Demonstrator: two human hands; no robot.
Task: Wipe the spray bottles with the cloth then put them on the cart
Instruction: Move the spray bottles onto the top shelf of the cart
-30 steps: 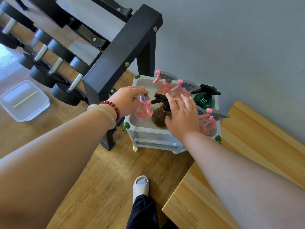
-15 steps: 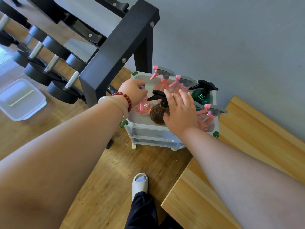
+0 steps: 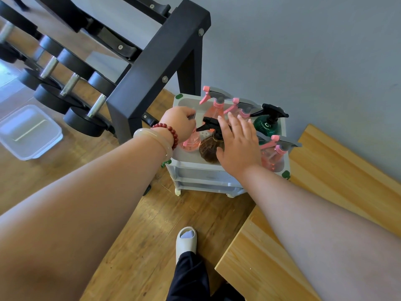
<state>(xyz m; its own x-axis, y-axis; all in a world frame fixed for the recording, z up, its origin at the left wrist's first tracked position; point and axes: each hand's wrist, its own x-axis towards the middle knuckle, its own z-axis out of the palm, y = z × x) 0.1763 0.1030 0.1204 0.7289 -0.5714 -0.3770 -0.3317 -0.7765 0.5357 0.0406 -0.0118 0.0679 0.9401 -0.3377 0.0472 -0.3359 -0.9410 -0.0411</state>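
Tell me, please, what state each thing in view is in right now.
cart: top tray holds spray bottles
front-left pink bottle: upright on the cart, gripped at its sprayer head
brown bottle: upright on the cart
green bottle: upright on the cart
left hand: fingers curled over the front-left pink bottle's head
right hand: fingers straight, touching the brown bottle
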